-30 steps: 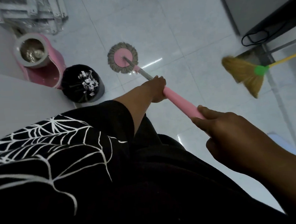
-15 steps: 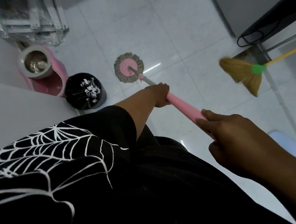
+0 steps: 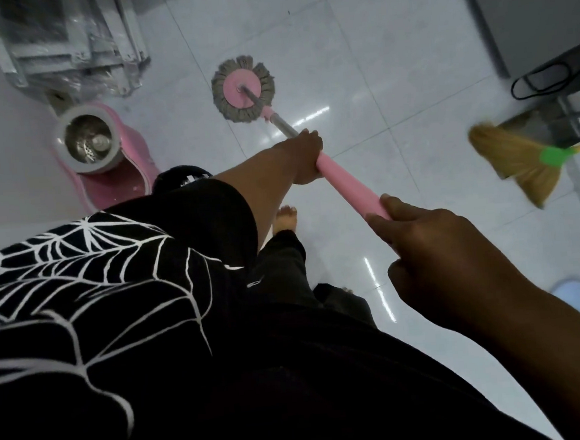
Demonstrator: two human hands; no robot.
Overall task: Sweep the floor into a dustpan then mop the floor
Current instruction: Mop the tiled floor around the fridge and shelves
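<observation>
The round pink mop head with a grey string fringe [image 3: 243, 89] lies flat on the glossy white tiled floor [image 3: 355, 43], its steel shaft running back into a pink plastic handle [image 3: 348, 188]. Both hands are clamped on that handle, apart from each other: the left hand [image 3: 303, 157] at the end nearer the mop head, the right hand [image 3: 439, 257] at the far end. Left of the mop head stands a pink spin bucket with a steel basket [image 3: 121, 183]; well to its right is a straw broom with a green collar [image 3: 518, 166].

white tile floor [image 3: 356, 60]: mop head [image 3: 230, 86], pink spin bucket [image 3: 121, 176], broom [image 3: 518, 166], bare foot [image 3: 285, 218] on it
</observation>
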